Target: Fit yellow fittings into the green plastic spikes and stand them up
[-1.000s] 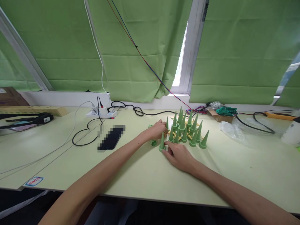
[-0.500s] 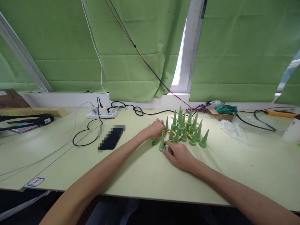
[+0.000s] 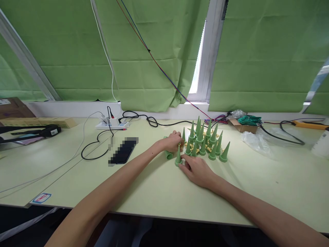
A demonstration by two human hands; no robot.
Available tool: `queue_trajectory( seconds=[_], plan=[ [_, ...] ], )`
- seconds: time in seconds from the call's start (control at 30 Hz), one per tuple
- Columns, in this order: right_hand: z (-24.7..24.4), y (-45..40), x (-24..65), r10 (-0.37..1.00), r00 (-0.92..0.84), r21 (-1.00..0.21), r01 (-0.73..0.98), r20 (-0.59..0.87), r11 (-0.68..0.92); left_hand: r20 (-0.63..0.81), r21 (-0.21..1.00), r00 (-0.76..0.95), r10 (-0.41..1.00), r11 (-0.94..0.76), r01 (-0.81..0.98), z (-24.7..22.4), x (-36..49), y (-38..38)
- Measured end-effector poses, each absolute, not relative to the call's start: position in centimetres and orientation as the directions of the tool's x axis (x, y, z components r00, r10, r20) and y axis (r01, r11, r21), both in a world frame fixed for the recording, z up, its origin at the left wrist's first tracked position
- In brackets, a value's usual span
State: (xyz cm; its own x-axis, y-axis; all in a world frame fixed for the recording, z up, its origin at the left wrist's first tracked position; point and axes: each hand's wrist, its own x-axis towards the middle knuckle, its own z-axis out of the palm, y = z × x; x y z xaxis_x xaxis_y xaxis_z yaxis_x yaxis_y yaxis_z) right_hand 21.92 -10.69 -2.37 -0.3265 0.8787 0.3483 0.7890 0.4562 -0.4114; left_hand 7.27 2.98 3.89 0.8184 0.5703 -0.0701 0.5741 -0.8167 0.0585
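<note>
Several green cones (image 3: 199,137) stand upright in a cluster on the table (image 3: 154,192), with small yellow pieces (image 3: 189,146) scattered between them. One green cone (image 3: 178,158) stands at the near left of the group, and my right hand (image 3: 196,168) has its thumb and fingers closed at its base. My left hand (image 3: 173,140) is at the left side of the cluster, its fingers bent down by the yellow pieces; what its fingertips hold is too small to make out. Under my left hand a green cone (image 3: 168,155) lies on its side, its open end facing me.
A dark phone (image 3: 124,151) lies left of my left hand. Behind it are a white power strip (image 3: 113,124) and black cables. Back right are a small cardboard box (image 3: 243,126) with green plastic and a clear plastic bag (image 3: 257,142). A white bottle (image 3: 321,144) stands far right.
The whole view has shifted very slightly. My left fingers have moved a little beside the yellow pieces; my right hand stays at the near cone.
</note>
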Motion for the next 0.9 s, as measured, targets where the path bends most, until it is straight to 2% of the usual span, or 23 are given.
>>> queue_trajectory(
  seconds=[0.2, 0.3, 0.4, 0.63, 0.77, 0.9],
  plan=[
    [-2.5, -10.7, 21.9, 0.881, -0.327, -0.411, 0.791, 0.342, 0.453, -0.001, 0.238, 0.826, 0.564, -0.802, 0.548, 3.8, 6.7, 3.1],
    [-2.5, -10.7, 21.9, 0.878, -0.329, -0.406, 0.792, 0.347, 0.457, 0.139, 0.364, 0.825, 0.548, -0.803, 0.473, 4.2, 6.4, 3.1],
    [-2.5, -10.6, 21.9, 0.878, -0.331, -0.401, 0.794, 0.347, 0.457, 0.315, 0.414, 0.787, 0.531, -0.823, 0.390, 5.2, 6.0, 2.7],
    [-2.6, -10.6, 21.9, 0.879, -0.323, -0.423, 0.782, 0.352, 0.457, 0.559, 0.381, 0.664, 0.497, -0.865, 0.326, 7.0, 3.9, -0.2],
    [-2.5, -10.7, 21.9, 0.884, -0.306, -0.477, 0.754, 0.354, 0.452, 0.755, 0.292, 0.492, 0.434, -0.894, 0.340, 6.0, 2.7, -1.8],
    [-2.4, -10.7, 22.0, 0.852, -0.247, -0.556, 0.668, 0.462, 0.495, 0.844, 0.124, 0.455, 0.283, -0.930, 0.347, 4.3, 2.4, -2.9]
  ],
)
